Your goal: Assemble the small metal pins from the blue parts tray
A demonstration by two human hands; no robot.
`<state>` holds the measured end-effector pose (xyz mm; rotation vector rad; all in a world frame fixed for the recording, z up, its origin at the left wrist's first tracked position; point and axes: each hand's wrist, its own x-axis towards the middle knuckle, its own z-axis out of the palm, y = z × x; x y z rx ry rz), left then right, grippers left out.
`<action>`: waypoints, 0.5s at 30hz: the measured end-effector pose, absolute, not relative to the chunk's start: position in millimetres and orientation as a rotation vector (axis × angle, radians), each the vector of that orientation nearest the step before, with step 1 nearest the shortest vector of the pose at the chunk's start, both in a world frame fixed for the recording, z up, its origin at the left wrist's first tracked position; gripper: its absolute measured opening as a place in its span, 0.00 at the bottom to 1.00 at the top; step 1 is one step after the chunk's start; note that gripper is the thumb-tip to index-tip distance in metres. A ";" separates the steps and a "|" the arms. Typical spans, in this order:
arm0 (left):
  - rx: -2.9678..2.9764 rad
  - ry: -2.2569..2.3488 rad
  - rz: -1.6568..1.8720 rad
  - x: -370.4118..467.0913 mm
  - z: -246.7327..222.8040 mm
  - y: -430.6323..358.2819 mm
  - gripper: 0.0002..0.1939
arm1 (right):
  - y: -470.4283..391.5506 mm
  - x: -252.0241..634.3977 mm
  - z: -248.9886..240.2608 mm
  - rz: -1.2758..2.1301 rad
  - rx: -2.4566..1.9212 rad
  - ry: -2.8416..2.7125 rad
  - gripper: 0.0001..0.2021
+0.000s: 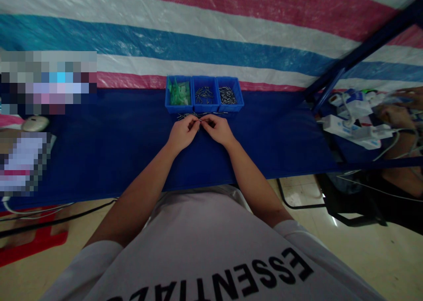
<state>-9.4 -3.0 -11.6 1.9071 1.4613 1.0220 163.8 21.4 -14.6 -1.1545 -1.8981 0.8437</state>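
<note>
My left hand [183,132] and my right hand [217,129] meet fingertip to fingertip over the blue table. Both are closed in a pinch around something small, too tiny to make out. Just beyond the fingers lie several thin, dark metal rods [187,115]. Behind these, three blue bins stand side by side. Green and clear plastic pieces fill the left bin [178,108]. In the middle bin [206,109] are scattered small metal pins, and the right bin [231,108] holds a denser pile of small metal pieces.
A striped plastic sheet [205,41] hangs behind the table [109,151]. White power strips with cables [352,131] lie at the right, by another person's arm [399,138]. A rounded pale object [35,123] and blurred-out items are at the left. A blue metal frame post [357,50] slants at the right.
</note>
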 end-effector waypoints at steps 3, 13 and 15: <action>1.905 1.458 1.026 -9.5 -11.4 -3.1 0.08 | 20.9 163.7 -13.9 0.843 -1.150 -1.897 0.09; 1.922 1.471 1.024 -9.3 -9.2 -4.2 0.08 | 20.9 164.3 -14.5 0.838 -1.175 -1.905 0.10; 1.917 1.471 1.023 -9.3 -10.3 -3.6 0.08 | 21.1 164.2 -14.6 0.838 -1.167 -1.904 0.10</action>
